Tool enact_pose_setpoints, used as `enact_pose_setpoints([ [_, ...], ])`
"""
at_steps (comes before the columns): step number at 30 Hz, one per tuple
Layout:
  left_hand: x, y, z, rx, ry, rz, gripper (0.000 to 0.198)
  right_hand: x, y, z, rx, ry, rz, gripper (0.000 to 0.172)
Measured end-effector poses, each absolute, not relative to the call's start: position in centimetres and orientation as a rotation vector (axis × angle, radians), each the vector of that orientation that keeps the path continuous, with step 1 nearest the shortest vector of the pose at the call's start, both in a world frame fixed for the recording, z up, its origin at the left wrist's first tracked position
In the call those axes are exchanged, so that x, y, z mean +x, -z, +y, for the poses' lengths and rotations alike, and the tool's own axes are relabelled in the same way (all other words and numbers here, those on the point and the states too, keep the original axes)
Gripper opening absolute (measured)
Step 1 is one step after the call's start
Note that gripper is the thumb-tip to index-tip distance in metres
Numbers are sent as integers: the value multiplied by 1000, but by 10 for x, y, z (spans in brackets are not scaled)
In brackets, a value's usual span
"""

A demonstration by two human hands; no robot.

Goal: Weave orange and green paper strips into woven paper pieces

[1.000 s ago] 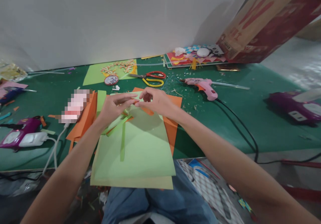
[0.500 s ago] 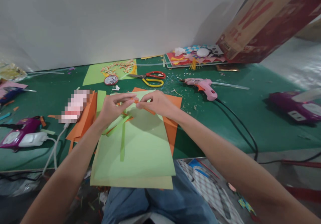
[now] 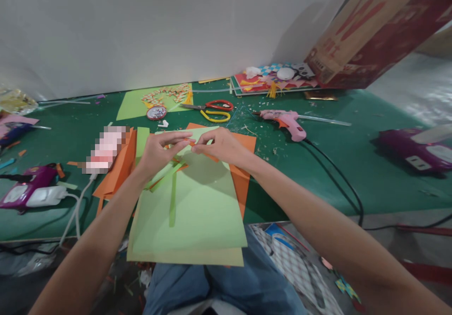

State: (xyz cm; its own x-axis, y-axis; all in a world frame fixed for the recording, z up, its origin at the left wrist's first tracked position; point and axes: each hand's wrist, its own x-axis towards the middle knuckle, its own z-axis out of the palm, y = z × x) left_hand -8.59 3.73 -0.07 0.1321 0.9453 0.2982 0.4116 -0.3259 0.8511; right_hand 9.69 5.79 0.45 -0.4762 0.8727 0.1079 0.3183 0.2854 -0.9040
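Note:
Both my hands meet over green paper sheets (image 3: 201,211), pinching a narrow orange paper strip (image 3: 191,142) between them. My left hand (image 3: 158,151) grips one part with thumb and fingertips. My right hand (image 3: 221,144) pinches the strip close by, and part of it shows under that hand. The fingers partly hide how the strip is bent. Below my left hand, a loose green paper strip (image 3: 173,199) lies on the sheets. Orange paper (image 3: 243,183) sticks out from underneath at the right.
Beyond the paper lie scissors (image 3: 215,111) with red and yellow handles and a small round dish (image 3: 156,113). A pink glue gun (image 3: 287,121) rests to the right, its cord trailing off the table. Purple power sockets (image 3: 415,151) stand far right. Left is a blurred-out device (image 3: 106,150) on folded orange paper.

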Motion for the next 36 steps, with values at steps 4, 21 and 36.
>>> enact_pose_setpoints([
  [4,-86,1,37,1831,-1144,1329,25,97,-4,59,-1068,-1159,-1947,27],
  [21,-88,3,38,1882,-1136,1316,25,97,-3,59,-1083,-1131,-1954,27],
  [36,-87,3,38,1880,-1118,1338,25,97,-3,58,-1084,-1115,-1966,26],
])
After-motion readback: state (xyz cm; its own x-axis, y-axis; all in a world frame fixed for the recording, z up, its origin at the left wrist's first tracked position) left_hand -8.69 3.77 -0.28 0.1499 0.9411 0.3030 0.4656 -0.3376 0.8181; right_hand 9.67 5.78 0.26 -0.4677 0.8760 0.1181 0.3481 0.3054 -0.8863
